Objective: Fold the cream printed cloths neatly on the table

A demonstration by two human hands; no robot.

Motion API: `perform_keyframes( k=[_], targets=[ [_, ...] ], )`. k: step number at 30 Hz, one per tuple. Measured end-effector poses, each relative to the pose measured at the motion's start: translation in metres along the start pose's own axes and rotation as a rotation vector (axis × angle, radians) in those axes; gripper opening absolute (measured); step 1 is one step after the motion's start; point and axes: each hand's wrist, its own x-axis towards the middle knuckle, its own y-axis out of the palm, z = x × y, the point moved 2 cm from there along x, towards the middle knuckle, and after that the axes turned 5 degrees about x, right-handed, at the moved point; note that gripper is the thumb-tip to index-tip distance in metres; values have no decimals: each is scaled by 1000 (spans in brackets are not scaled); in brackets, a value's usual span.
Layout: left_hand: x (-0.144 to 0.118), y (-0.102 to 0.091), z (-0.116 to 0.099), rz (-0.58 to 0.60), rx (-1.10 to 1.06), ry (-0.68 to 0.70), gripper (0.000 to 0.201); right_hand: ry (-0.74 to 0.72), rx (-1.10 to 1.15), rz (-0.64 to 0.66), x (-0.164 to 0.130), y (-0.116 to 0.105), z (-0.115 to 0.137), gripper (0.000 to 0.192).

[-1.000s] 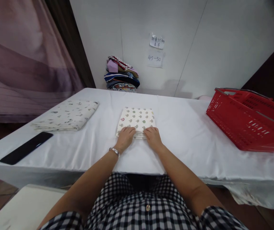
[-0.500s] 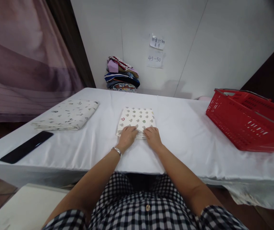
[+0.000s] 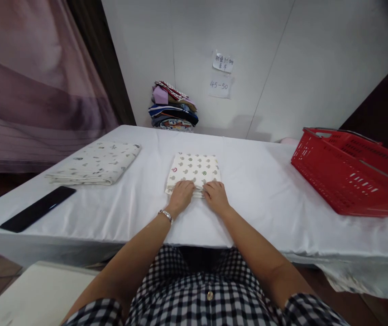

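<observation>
A folded cream cloth with grey mushroom-like prints and a few coloured ones lies flat on the white-covered table, straight in front of me. My left hand is closed on the left part of its near edge, fingers curled over the layers. On the right part of that same edge, my right hand grips in the same way. Both thumbs are mostly hidden, and the stacked layers show between the hands. A bracelet circles my left wrist.
Another folded printed cloth lies on the left, with a black phone-like slab nearer me. At the right stands a red plastic basket. Behind the table's far edge is a pile of folded fabrics, beside paper signs on the wall.
</observation>
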Motion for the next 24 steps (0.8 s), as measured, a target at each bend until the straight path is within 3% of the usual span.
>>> perform_keyframes(
  k=[21, 24],
  targets=[
    [-3, -2, 2, 32, -76, -93, 15, 25, -151, 37, 5, 3, 2, 19],
    [-8, -4, 9, 9, -30, -139, 25, 15, -156, 30, 4, 3, 0, 18]
  ],
)
